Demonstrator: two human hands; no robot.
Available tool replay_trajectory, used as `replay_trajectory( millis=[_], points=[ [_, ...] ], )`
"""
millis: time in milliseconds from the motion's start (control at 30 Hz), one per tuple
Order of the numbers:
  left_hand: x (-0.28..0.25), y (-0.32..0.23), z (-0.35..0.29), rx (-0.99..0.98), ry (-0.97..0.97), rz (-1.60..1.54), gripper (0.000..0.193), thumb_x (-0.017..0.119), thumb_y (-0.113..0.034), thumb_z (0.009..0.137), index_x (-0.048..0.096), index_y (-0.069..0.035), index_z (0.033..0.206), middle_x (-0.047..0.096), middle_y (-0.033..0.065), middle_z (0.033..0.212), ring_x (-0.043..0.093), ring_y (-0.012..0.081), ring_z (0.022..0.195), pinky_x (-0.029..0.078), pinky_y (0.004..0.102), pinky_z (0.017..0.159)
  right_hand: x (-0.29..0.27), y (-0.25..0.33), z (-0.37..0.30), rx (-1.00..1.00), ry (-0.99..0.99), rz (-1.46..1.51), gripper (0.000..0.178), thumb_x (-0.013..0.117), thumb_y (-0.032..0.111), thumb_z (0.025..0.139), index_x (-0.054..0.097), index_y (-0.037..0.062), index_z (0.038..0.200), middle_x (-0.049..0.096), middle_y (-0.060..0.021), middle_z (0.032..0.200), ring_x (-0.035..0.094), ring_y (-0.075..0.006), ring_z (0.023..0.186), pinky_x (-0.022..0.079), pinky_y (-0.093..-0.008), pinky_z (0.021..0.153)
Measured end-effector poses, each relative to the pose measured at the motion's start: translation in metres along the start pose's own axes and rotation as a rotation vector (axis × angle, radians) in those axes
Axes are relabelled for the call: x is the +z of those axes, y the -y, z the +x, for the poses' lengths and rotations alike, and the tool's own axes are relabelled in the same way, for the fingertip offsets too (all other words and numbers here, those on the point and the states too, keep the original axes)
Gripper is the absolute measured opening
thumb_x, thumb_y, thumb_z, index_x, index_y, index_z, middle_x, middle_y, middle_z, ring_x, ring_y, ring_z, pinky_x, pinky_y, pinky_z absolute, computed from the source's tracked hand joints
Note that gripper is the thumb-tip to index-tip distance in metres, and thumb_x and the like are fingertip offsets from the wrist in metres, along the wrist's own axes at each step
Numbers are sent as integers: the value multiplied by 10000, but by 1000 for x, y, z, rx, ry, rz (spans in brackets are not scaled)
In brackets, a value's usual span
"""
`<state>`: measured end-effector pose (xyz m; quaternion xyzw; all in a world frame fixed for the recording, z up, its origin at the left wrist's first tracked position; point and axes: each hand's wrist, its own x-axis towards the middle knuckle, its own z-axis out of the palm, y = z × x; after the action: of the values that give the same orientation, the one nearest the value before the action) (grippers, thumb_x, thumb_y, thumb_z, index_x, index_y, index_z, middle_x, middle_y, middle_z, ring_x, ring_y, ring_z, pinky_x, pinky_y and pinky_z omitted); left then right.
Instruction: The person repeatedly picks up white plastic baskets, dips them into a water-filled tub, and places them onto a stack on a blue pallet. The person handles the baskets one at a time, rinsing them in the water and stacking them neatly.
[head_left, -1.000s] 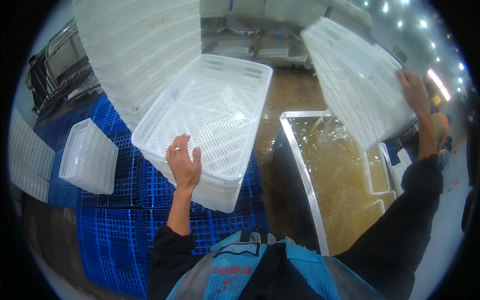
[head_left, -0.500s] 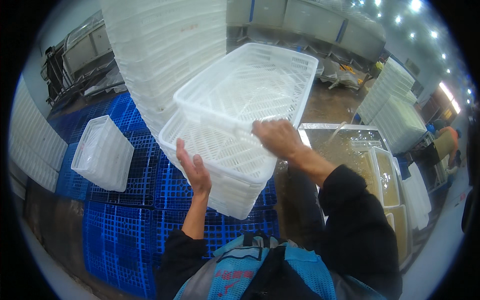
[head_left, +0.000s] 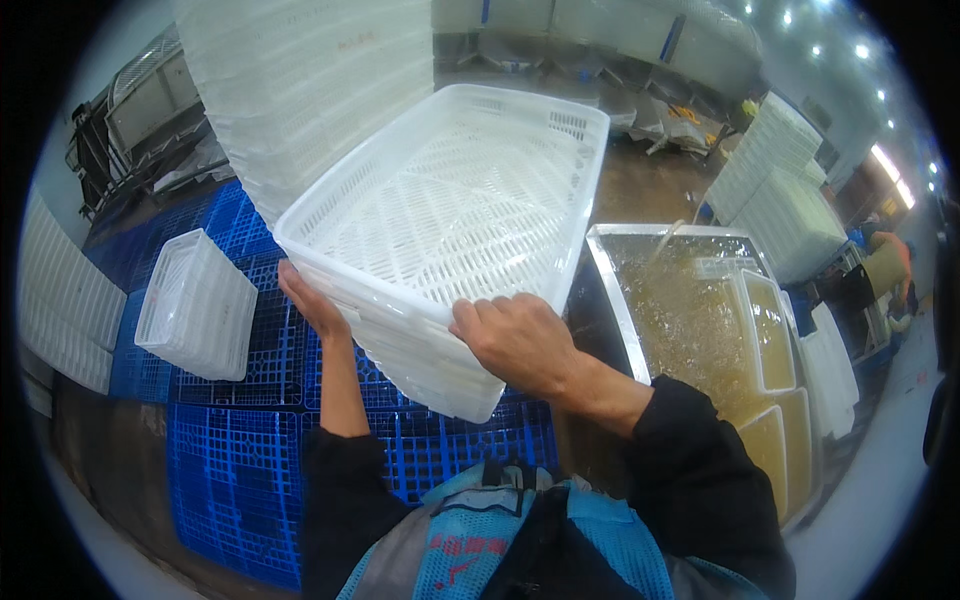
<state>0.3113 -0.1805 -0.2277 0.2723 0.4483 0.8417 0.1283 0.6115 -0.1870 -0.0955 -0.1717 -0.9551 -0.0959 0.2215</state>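
Note:
In front of me a white slotted plastic crate [head_left: 440, 215] sits at the top of a short stack of like crates [head_left: 425, 370], tilted in view. My right hand [head_left: 518, 343] is closed over its near rim, towards the right corner. At its near left corner, my left hand [head_left: 315, 300] grips the side, the fingertips partly hidden against the wall. Whether the top crate is fully seated in the one below cannot be made out.
Behind stands a tall stack of white crates [head_left: 310, 100]. Blue pallets [head_left: 235, 450] cover the floor, bearing a smaller crate stack [head_left: 205, 320]. On the right, a metal-rimmed water tank [head_left: 615, 300] holds submerged crates [head_left: 770, 345]. A co-worker [head_left: 885, 270] bends over at far right.
The top crate has come down and left towards me, covering the crate below it. My right hand moved down with its rim; my left hand shifted left and up from open to gripping its corner.

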Motion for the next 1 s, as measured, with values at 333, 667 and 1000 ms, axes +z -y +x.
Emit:
replay_trajectory(
  millis=[333, 667, 1000],
  points=[
    [-19, 27, 52, -82, -43, -109, 670, 238, -480, 1017, 423, 79, 1335, 500, 197, 1320, 494, 282, 1196, 359, 324, 1035, 0, -19, 7, -81, -142, -176, 269, 587, 285, 903, 517, 91, 731, 542, -7, 551, 562, -147, 497, 404, -280, 482],
    [-5, -2, 51, -28, -73, 101, 646, 209, -438, 1003, 499, 78, 1262, 559, 218, 1233, 518, 300, 1152, 358, 340, 1018, 23, -9, -2, -101, -257, -172, 221, 643, 260, 871, 550, 85, 775, 466, 11, 524, 497, -124, 462, 373, -275, 460],
    [-19, 1, 41, 50, -26, 147, 684, 203, -514, 1003, 483, 46, 1278, 563, 196, 1215, 533, 287, 1121, 391, 338, 994, 23, -17, -6, -46, -158, -76, 181, 664, 223, 844, 565, 73, 818, 544, -21, 578, 549, -146, 495, 405, -283, 475]
  ],
)
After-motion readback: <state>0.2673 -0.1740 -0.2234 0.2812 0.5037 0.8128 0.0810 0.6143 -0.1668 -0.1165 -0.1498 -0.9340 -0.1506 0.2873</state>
